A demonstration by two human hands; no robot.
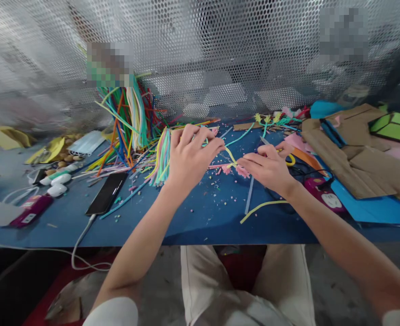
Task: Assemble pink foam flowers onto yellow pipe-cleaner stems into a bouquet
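My left hand (195, 154) pinches one end of a bent yellow pipe cleaner (231, 155) between thumb and fingers. The other end runs to a pink pipe-cleaner flower (242, 171), which the fingertips of my right hand (268, 166) grip where yellow and pink meet. Scissors (291, 160) with a yellow handle are also tucked in my right hand, their blade pointing up past the knuckles. Below that hand, a loose yellow pipe cleaner (263, 208) and a clear thin stick (250, 197) lie on the table. My fingers partly hide the flower and scissors.
Bundled pipe cleaners (132, 117) stand at the left back before a perforated metal screen (200, 59). A phone (107, 194) lies front left, its cable over the edge of the blue table (193, 226). Cardboard (359, 158) and a purple device (324, 194) are right.
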